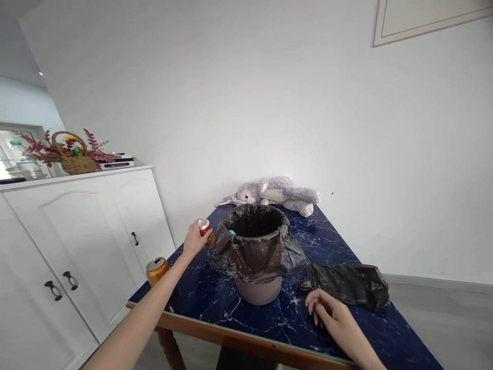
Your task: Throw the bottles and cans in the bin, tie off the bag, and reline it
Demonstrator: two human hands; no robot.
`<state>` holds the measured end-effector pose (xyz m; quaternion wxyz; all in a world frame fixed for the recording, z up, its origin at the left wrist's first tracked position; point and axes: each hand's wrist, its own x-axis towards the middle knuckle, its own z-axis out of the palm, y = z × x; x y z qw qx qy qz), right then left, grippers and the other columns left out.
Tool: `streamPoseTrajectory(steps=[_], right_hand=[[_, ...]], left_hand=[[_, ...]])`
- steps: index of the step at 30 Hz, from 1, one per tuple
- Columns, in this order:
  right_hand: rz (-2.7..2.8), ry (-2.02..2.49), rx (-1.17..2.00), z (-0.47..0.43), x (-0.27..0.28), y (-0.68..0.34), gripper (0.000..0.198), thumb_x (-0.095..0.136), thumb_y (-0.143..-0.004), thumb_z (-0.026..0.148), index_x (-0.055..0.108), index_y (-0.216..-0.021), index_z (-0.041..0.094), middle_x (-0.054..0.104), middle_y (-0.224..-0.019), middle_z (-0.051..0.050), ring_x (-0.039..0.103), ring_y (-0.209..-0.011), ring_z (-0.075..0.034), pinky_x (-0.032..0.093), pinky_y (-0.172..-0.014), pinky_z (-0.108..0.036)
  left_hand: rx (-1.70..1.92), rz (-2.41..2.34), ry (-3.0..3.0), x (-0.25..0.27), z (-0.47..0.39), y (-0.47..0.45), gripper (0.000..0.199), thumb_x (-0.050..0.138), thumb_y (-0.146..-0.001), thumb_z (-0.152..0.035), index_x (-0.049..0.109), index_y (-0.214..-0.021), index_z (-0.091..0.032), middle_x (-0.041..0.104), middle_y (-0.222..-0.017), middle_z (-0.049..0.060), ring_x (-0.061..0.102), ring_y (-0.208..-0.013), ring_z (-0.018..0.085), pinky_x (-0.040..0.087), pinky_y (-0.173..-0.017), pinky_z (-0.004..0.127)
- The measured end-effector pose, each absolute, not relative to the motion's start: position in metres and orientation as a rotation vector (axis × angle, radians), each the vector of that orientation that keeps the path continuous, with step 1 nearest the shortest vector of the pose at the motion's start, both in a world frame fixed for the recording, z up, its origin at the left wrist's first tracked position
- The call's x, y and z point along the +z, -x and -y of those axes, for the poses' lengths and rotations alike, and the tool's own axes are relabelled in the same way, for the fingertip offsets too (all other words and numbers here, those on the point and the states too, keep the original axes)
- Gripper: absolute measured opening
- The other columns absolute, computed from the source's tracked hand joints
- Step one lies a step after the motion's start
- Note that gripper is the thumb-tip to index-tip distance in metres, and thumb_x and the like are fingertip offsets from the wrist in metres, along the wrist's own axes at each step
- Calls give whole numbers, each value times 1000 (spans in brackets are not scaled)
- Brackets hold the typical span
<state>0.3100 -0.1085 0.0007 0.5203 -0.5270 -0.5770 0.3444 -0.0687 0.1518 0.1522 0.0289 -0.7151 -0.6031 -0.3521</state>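
At the left of the bin, my left hand (196, 239) grips a red-and-orange drink can (207, 232) with a silver top. A second can, orange (156, 271), stands on the table beside my left forearm. In the middle is a trash bin (259, 292) lined with a black garbage bag (256, 257) folded over its rim. Something turquoise shows just inside the bag at its left; the rest of the contents is hidden. My right hand (327, 314) rests on the table, fingers loosely bent and holding nothing, near a flattened black plastic bag (348, 284).
A grey plush rabbit (275, 194) lies across the far end of the blue marbled table (227, 313), against the wall. To the left, a white cabinet (77, 216) carries a wicker flower basket (79, 164) and a plastic bottle (23, 159).
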Motion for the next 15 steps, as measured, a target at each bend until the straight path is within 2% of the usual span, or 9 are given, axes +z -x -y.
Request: streamPoseTrajectory(steps=[4, 6, 8, 11, 13, 15], right_hand=[[1366, 1262, 851, 109, 0, -311, 29, 54, -97, 48, 67, -92, 22, 64, -81, -3, 60, -65, -18, 47, -66, -30], [1361, 1264, 846, 109, 0, -311, 28, 55, -96, 48, 66, -92, 23, 64, -81, -3, 59, -65, -18, 47, -66, -30], [1363, 1265, 841, 109, 0, -310, 28, 54, -96, 48, 66, -92, 23, 64, -81, -2, 59, -65, -17, 47, -66, -30], [1374, 1256, 830, 109, -1, -310, 27, 53, -96, 46, 65, -91, 23, 63, -81, -2, 60, -65, -17, 47, -66, -30], [1380, 1245, 819, 108, -2, -309, 27, 53, -96, 46, 65, -89, 23, 63, -80, -2, 60, -64, -17, 47, -66, -30], [1382, 1238, 814, 108, -3, -309, 27, 52, -96, 46, 65, -88, 23, 63, -79, -2, 60, -63, -17, 47, -65, -30]], left_hand=[[-1480, 1641, 2151, 213, -132, 45, 60, 46, -106, -48, 23, -154, -21, 49, -154, 20, 59, -136, 26, 55, -106, 39], [-2008, 1348, 2146, 246, -114, 29, 61, 55, -103, -50, 27, -151, -23, 51, -152, 20, 61, -134, 26, 56, -106, 39], [-2171, 1141, 2243, 270, -91, 13, 63, 62, -100, -53, 33, -149, -25, 54, -151, 18, 63, -132, 27, 57, -106, 40], [-1846, 995, 2655, 283, -57, -9, 67, 66, -98, -53, 39, -154, -28, 54, -154, 15, 60, -137, 30, 57, -109, 44], [-1445, 956, 2884, 280, -43, -18, 69, 69, -96, -52, 43, -156, -29, 54, -156, 13, 55, -142, 32, 51, -116, 48], [-1202, 961, 2975, 274, -38, -22, 67, 68, -96, -53, 47, -155, -29, 53, -158, 12, 51, -147, 32, 44, -123, 49]])
